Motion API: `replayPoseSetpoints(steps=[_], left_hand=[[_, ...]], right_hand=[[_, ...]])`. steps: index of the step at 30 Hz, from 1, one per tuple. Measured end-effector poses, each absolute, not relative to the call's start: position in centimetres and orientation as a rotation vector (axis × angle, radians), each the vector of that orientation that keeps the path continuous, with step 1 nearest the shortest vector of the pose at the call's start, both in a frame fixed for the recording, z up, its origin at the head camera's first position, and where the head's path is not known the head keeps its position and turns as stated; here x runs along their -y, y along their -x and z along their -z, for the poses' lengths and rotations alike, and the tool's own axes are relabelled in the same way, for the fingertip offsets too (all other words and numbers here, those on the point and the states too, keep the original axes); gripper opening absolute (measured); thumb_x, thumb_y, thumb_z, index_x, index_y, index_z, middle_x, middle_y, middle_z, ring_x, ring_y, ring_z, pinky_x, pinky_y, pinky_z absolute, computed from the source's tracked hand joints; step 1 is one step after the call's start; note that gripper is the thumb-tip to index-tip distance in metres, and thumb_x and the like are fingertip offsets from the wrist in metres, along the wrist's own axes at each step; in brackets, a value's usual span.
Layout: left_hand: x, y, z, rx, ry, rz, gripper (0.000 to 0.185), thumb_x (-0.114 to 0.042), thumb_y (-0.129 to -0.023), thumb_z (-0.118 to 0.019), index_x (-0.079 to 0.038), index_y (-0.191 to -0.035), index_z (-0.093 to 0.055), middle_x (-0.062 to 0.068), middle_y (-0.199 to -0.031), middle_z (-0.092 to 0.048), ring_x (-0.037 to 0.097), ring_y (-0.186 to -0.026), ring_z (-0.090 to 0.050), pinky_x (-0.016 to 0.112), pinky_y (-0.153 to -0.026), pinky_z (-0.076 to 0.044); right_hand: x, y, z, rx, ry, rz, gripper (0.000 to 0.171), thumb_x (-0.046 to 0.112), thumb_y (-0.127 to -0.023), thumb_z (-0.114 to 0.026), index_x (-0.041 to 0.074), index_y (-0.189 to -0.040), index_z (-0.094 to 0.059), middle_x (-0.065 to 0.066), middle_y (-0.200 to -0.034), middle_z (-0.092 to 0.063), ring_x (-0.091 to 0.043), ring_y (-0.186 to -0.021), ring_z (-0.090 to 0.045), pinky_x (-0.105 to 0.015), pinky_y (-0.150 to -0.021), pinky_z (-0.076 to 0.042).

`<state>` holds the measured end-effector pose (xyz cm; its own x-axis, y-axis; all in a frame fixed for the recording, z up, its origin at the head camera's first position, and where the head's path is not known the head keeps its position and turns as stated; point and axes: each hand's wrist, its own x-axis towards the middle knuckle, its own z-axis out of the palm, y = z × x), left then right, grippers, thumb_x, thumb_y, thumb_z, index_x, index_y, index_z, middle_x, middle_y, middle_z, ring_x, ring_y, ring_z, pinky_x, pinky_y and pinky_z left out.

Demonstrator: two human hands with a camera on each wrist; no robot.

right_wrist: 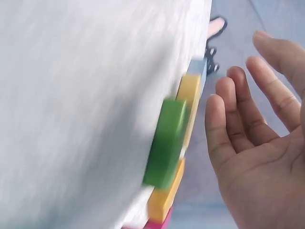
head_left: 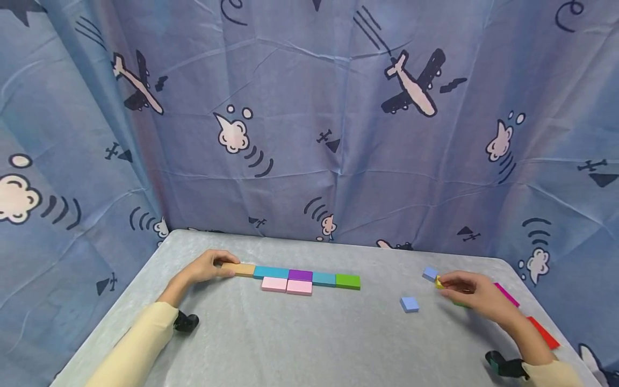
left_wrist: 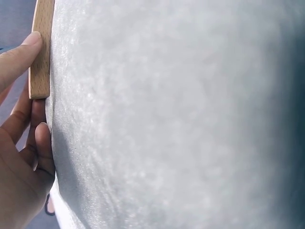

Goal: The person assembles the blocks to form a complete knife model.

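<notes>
In the head view my left hand (head_left: 213, 266) holds the left end of a natural-wood block (head_left: 240, 270). The left wrist view shows the thumb on the near side of this wood block (left_wrist: 41, 62), other fingers lying beyond it. The block ends a row of a long light-blue block (head_left: 271, 273), a purple block (head_left: 300, 275), a teal block (head_left: 323, 279) and a green block (head_left: 348, 281). My right hand (head_left: 476, 293) hovers over loose blocks at the right, its fingers loosely spread and holding nothing. Beneath it are a yellow block (head_left: 439, 282) and a green block (right_wrist: 165, 143).
Two pink blocks (head_left: 274, 284) lie against the row's front. Near the right hand are two small blue blocks (head_left: 409, 305), a magenta block (head_left: 506, 294) and a red block (head_left: 544, 332). A patterned blue curtain (head_left: 290, 134) hangs behind the grey-white table (head_left: 290, 338).
</notes>
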<state>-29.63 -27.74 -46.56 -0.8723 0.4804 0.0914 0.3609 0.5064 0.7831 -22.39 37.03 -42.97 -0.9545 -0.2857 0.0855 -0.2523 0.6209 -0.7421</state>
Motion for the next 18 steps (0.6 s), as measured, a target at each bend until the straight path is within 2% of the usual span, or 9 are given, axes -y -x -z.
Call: replayPoseSetpoints(steps=[6,14,18], left_hand=[[27.7,29.6,46.5,-2.606,-0.715,-1.306,0.028,-0.009,-0.079,-0.075,-0.003,-0.106,-0.068,0.009,-0.1,-0.065,0.025,-0.088,-0.055,0.034,-0.075,-0.043],[27.7,29.6,46.5,-2.609,-0.737,-1.307,0.028,-0.01,-0.08,-0.075,-0.004,-0.106,-0.068,0.008,-0.1,-0.065,0.024,-0.089,-0.057,0.035,-0.077,-0.044],[27.7,29.5,46.4,-2.602,-0.738,-1.317,0.028,-0.009,-0.079,-0.075,-0.003,-0.106,-0.068,0.008,-0.1,-0.065,0.025,-0.088,-0.057,0.034,-0.076,-0.044]], right_hand=[[-39.7,22.0,43.8,-2.897,0.398,1.133,0.037,0.022,-0.084,-0.072,0.001,-0.113,-0.063,-0.014,-0.108,-0.062,-0.011,-0.087,-0.061,-0.024,-0.07,-0.049],[-41.7,21.6,44.2,-2.92,0.309,1.049,0.046,0.022,-0.076,-0.078,-0.001,-0.113,-0.064,-0.018,-0.109,-0.059,-0.023,-0.09,-0.06,-0.025,-0.07,-0.049],[-42.1,21.7,44.3,-2.89,0.282,1.007,0.049,0.022,-0.074,-0.08,-0.002,-0.114,-0.063,-0.018,-0.108,-0.06,-0.024,-0.088,-0.059,-0.025,-0.069,-0.049]])
